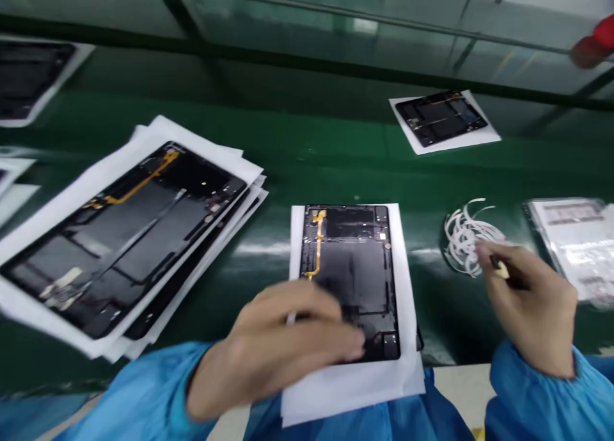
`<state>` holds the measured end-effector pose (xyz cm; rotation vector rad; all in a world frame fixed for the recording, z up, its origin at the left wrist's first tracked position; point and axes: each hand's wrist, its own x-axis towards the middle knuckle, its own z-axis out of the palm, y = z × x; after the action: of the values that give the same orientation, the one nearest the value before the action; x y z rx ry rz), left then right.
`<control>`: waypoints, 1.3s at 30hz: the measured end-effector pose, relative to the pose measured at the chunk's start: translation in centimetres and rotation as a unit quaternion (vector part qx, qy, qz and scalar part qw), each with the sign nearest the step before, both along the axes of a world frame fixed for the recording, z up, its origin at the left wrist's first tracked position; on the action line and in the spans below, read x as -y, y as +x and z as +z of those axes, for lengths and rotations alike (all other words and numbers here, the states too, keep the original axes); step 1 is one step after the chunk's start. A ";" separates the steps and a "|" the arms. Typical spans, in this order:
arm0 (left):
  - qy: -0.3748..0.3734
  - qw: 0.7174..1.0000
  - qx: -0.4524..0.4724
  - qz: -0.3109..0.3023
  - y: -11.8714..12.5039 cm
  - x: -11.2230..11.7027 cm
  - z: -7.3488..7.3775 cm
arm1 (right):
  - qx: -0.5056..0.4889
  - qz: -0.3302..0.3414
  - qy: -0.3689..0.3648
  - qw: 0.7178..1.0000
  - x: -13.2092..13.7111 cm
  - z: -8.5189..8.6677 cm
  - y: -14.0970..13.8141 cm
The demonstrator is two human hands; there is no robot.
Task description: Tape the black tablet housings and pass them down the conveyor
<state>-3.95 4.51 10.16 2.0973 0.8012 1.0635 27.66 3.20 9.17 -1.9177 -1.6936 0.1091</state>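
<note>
A tablet housing (355,268), black with an orange flex cable (319,242) along its left side, lies on a white sheet (355,390) in front of me. Over its lower part is my left hand (283,338), fingers bent and smeared by motion; whether they hold anything is unclear. A small pale bit shows between them. My right hand (532,300) is closed around a small dark and pale-yellow object (500,268). Its fingertips meet the edge of a loose coil of thin white strips (465,236); whether they pinch a strip is hidden.
To the left, more tablet housings (144,230) are stacked with white sheets between them. Another housing (26,76) lies at the far left, and one (441,118) at the back right. Clear plastic packs (575,242) lie at the right on the green bench (278,134).
</note>
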 end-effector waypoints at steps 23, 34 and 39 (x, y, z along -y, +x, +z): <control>0.067 0.951 -0.287 0.088 1.1 8.9 -7.6 | -0.239 0.295 -0.195 0.905 -5.3 -4.2 -9.5; 0.097 0.954 -0.275 0.075 1.2 8.3 -8.5 | -0.169 0.313 -0.148 0.923 -5.1 -4.7 -9.8; 0.109 0.954 -0.270 0.067 1.2 8.3 -8.5 | -0.162 0.319 -0.137 0.924 -5.1 -5.1 -9.8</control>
<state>-2.70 -3.80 1.65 2.6041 1.1396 0.6637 17.89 8.26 4.06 -1.3390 -2.0687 0.9002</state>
